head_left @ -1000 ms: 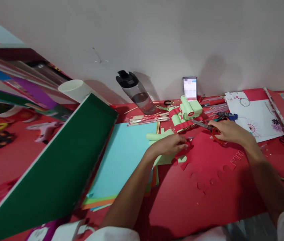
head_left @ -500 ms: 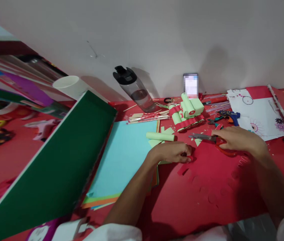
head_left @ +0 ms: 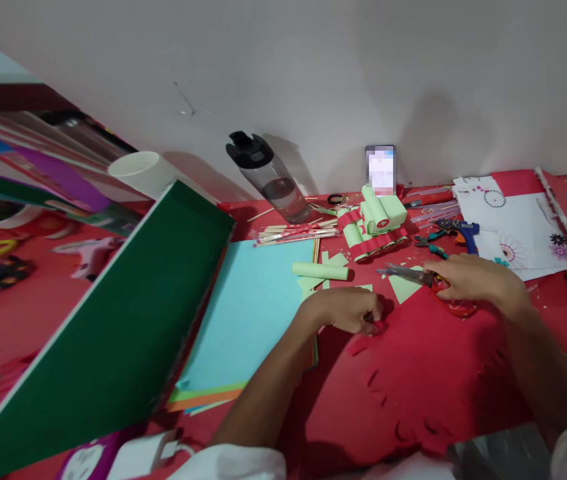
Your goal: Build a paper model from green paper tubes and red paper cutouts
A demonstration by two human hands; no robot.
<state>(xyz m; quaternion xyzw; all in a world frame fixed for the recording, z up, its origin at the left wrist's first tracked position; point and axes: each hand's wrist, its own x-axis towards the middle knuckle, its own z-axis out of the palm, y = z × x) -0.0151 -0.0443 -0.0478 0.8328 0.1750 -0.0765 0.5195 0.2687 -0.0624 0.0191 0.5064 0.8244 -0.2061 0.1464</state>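
Near rolled green paper [head_left: 320, 271], curled left fingers [head_left: 374, 308] pinch flat red paper [head_left: 428, 337]

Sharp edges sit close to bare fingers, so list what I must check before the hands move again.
1. Scissors held in the right hand: ok, its grip is on the red-orange handles.
2. Blades away from the left hand: ok, a gap shows between them.
3. Left hand pinching the red paper: cannot tell, its fingers are curled by it but the contact is unclear.
4. Green scrap away from the scissors: not ok, it lies right by the blades.
5. Green paper roll apart from the blades: ok, it lies left of their tips in the picture.
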